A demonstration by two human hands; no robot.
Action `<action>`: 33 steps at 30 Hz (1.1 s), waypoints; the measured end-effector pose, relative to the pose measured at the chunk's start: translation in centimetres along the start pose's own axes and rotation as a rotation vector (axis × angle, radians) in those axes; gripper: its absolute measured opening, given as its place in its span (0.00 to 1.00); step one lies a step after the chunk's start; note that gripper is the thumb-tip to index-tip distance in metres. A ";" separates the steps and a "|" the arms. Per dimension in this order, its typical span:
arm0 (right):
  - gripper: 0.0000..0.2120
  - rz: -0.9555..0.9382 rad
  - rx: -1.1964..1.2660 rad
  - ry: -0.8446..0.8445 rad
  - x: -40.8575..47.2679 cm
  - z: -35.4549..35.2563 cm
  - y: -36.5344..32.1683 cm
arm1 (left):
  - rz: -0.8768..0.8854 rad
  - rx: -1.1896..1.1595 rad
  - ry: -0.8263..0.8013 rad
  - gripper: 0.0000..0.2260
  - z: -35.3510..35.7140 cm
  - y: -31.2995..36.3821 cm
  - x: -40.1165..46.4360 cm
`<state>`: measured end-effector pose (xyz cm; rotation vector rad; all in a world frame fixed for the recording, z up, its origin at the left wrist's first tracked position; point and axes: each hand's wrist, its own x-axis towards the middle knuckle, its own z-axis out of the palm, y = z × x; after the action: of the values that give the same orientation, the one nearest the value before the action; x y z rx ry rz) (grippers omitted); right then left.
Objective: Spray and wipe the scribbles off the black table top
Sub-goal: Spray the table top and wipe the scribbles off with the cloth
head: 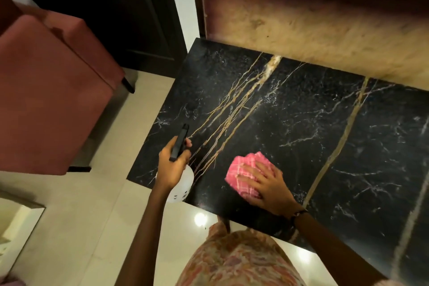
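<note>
1. The bench (301,123) is a black marble-look top with gold and white veins. It looks hard, smooth and likely slick once wet, so a cloth should glide on it. I cannot pick out any scribbles among the veins; they may be faint or lost in blur.
2. A brown and tan panel (313,18) stands along the far edge of the bench and closes that side. The near edge and the left corner are open to the floor (92,193), so strokes can run off there.
3. A pink padded chair (51,90) sits to the left, well apart from the bench, leaving elbow room.
4. The spray bottle (183,183) is white with a black head, probably light and stiff. It hangs over the left corner of the bench, taken at the neck.
5. The cloth (246,169) is pink checked, soft and bunched, lying flat on the bench near its front edge. It is best pressed from above.
6. The left hand (171,165) has its grip closed round the neck of the bottle.
7. The right hand (264,186) presses the cloth with spread, straight fingers.
</note>
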<state>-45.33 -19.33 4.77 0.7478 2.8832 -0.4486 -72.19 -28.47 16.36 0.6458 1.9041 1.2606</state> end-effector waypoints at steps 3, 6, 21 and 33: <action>0.31 0.390 0.080 -0.034 3.2 -1.0 -3.1 | 0.096 0.006 0.009 0.08 0.2 0.8 0.7; 0.35 0.528 0.155 -0.063 6.3 -0.6 -7.5 | 0.150 0.057 0.020 0.10 0.7 0.8 0.8; 0.34 0.511 0.342 -0.153 7.2 -3.1 -11.4 | -0.004 0.046 0.154 0.13 -0.7 -2.7 -1.0; 0.25 0.399 0.470 0.010 7.8 -4.3 -14.5 | -0.108 0.187 0.249 0.29 -0.6 -4.0 -4.0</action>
<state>-59.42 -26.52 10.94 1.3547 2.5531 -1.0750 -70.30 -33.38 14.02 0.4900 2.2503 1.1464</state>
